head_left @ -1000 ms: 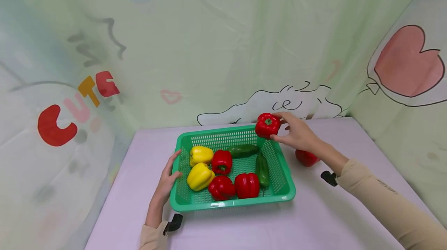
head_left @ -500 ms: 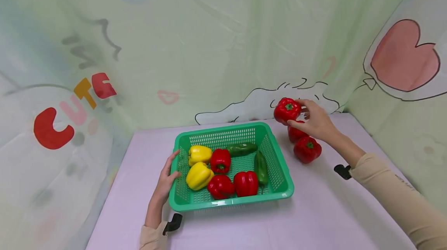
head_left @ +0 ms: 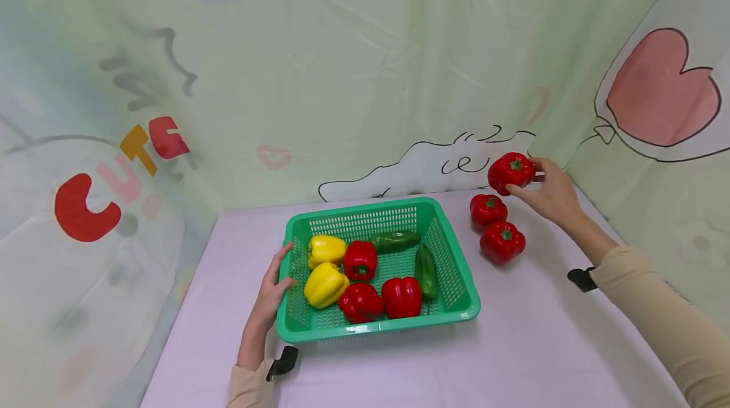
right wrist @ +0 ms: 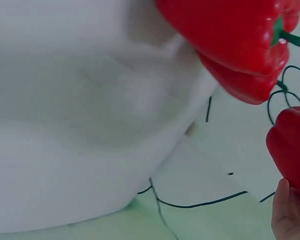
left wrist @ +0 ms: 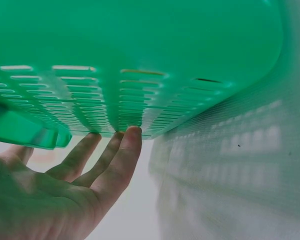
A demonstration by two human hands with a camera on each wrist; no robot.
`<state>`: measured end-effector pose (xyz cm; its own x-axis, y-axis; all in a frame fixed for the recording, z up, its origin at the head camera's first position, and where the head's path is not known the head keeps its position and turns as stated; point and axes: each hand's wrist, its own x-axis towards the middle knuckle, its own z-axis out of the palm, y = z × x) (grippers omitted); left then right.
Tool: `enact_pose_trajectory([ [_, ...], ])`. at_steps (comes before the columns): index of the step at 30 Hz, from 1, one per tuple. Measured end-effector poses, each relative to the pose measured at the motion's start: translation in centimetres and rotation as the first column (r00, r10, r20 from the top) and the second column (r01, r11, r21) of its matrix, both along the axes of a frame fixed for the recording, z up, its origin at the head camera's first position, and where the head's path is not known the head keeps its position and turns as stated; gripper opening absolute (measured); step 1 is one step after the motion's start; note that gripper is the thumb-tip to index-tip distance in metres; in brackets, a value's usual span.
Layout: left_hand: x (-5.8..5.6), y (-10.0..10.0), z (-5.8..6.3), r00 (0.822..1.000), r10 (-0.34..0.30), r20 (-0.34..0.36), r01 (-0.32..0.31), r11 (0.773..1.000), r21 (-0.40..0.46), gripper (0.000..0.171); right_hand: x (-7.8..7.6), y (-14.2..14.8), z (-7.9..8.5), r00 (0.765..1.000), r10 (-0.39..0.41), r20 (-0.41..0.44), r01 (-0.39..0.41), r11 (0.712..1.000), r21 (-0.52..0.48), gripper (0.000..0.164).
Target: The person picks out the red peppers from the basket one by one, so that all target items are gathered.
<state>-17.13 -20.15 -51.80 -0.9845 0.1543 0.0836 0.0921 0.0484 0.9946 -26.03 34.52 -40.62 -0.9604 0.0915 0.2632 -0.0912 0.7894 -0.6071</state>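
My right hand (head_left: 550,192) holds a red bell pepper (head_left: 511,172) by its right side, raised above the table's back right part. In the right wrist view, that held pepper (right wrist: 292,150) is partly cut off at the edge. Two more red bell peppers, a far one (head_left: 488,211) and a nearer one (head_left: 502,243), stand on the table below it. At the left end of a green plastic basket (head_left: 379,330), my left hand (head_left: 268,297) grips the rim. Its fingertips touch the slotted wall (left wrist: 105,110) in the left wrist view.
Inside the basket lie two yellow bell peppers (head_left: 326,285), several red ones (head_left: 402,298), and two long green vegetables (head_left: 426,272), probably cucumbers or green peppers. A pale tablecloth (head_left: 513,344) covers the table. Printed curtains (head_left: 353,78) hang behind and at both sides.
My right hand has carried the red pepper from above the basket's back right corner rightward, past the two peppers on the table. My left hand stays on the basket.
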Motion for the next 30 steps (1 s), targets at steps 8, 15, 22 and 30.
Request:
enact_pose_trajectory([
  [8,0.1,0.0,0.2,1.000,0.006,-0.001,-0.006,1.000,-0.016,0.075,0.1,2.0,-2.1,0.998,-0.050,0.039,0.050,0.999,-0.011,0.078],
  [15,0.2,0.0,-0.1,1.000,-0.005,0.011,0.005,1.000,-0.012,0.075,0.3,3.1,-4.2,0.993,-0.063,0.105,0.063,0.998,0.000,0.079],
  [22,0.0,0.0,0.1,1.000,-0.002,0.005,0.002,1.000,-0.011,0.075,0.4,3.7,-5.4,0.988,-0.064,0.139,0.061,0.998,0.027,0.079],
  [30,0.0,-0.1,0.1,1.000,-0.010,-0.002,0.010,1.000,-0.003,0.075,0.5,4.1,-7.0,0.973,-0.066,0.220,0.064,0.998,0.018,0.081],
])
